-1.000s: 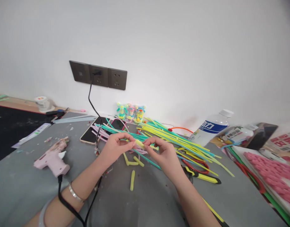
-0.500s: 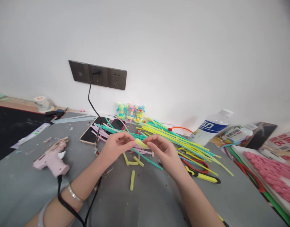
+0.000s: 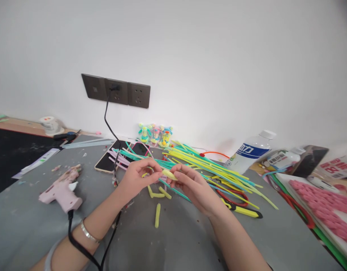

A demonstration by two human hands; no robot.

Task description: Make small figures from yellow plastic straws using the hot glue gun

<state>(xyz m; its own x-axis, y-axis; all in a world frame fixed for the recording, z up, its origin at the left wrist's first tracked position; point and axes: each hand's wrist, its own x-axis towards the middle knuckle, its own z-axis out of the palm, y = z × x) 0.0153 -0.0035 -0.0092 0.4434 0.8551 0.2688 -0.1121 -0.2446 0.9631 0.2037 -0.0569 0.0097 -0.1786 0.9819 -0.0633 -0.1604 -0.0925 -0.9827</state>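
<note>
Between my two hands is a short yellow pipe cleaner piece [image 3: 168, 174], held a little above the table. My left hand [image 3: 142, 174] pinches its left end, and my right hand [image 3: 190, 182] pinches the right end. Just below them on the grey table lie a bent yellow pipe cleaner piece [image 3: 154, 194], a short straight one [image 3: 165, 192] and another upright in view [image 3: 157, 215]. Behind my hands spreads a pile of long yellow, teal and lilac pipe cleaners [image 3: 201, 162].
A pink glue gun [image 3: 61, 192] lies at left, its black cord running under my left forearm. Phones [image 3: 107, 160] rest behind it. Small pipe cleaner figures [image 3: 155, 135] stand by the wall. At right are a yellow-black cutter [image 3: 243, 211], red-handled scissors [image 3: 232, 197] and a bottle [image 3: 251, 152].
My right hand has turned slightly, its fingers closing nearer the right end of the yellow piece. The left hand keeps its pinch. The view has shifted a little.
</note>
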